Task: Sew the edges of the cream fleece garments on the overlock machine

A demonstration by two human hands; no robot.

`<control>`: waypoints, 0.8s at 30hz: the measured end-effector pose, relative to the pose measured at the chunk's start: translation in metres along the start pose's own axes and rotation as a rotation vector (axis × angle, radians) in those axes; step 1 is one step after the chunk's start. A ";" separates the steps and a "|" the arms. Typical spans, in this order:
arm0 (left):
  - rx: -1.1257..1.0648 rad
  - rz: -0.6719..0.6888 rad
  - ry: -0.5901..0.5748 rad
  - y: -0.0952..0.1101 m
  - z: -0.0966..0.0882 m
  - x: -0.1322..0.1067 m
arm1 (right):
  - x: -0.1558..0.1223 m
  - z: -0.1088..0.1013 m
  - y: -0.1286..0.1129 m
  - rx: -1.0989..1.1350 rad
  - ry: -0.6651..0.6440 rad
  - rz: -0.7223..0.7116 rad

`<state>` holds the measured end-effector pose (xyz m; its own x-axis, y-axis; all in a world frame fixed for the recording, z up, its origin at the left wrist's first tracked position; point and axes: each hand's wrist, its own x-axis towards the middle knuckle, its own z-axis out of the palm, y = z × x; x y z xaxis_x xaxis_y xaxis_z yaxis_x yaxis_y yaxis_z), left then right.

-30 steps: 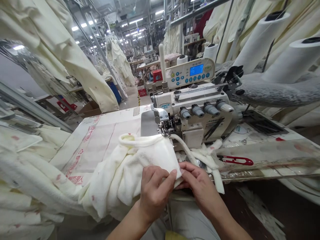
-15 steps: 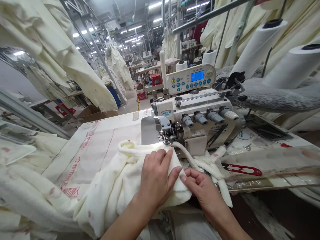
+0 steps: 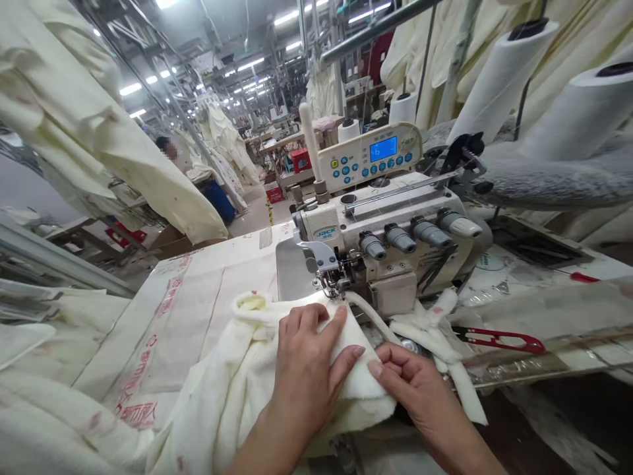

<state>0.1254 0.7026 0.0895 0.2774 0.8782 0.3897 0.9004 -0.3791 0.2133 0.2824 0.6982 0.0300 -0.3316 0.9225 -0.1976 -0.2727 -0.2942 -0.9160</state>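
Apparently a stage of arranging the edge before sewing: the left hand (image 3: 304,373) open and pressing flat on the cream fleece fabric (image 3: 257,369), the right hand (image 3: 418,396) pinching its folded edge between thumb and fingers. All this fabric under and to the left of both hands, on the counter (image 3: 173,310), just before the presser foot (image 3: 326,280) of the JACK overlock machine (image 3: 380,237). Needed next, probably: guiding the edge under the foot with the layers even. Right of the machine, a white fabric strip (image 3: 435,349) and red thread snips (image 3: 499,342); higher up, white thread cones (image 3: 499,72); far behind, hanging cream garments (image 3: 222,142).
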 end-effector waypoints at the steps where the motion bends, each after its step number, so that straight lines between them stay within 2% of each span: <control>1: 0.004 -0.002 -0.006 -0.001 0.001 0.001 | 0.001 0.001 -0.001 0.005 0.008 -0.005; 7: 0.034 0.050 -0.023 -0.008 0.005 0.004 | 0.006 0.002 -0.002 0.054 0.018 -0.033; 13: 0.020 0.102 0.006 -0.018 0.001 0.005 | 0.012 0.008 -0.005 0.060 0.037 -0.081; 15: 0.015 0.146 0.082 -0.014 0.004 -0.005 | 0.012 0.011 -0.008 0.048 0.026 -0.116; 17: 0.013 0.218 0.205 -0.008 0.014 -0.019 | 0.009 0.012 -0.010 0.019 0.033 -0.159; 20: 0.057 0.253 0.343 -0.001 0.035 -0.040 | -0.001 0.008 -0.014 -0.150 0.054 -0.280; 22: 0.111 0.212 0.369 -0.001 0.045 -0.046 | -0.005 0.003 -0.016 -0.370 -0.004 -0.392; 24: 0.148 0.182 0.389 -0.004 0.045 -0.046 | -0.006 -0.004 -0.016 -0.583 -0.051 -0.512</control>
<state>0.1244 0.6771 0.0304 0.3144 0.6155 0.7227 0.8948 -0.4465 -0.0090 0.2922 0.6982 0.0450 -0.3374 0.8912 0.3033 0.1117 0.3578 -0.9271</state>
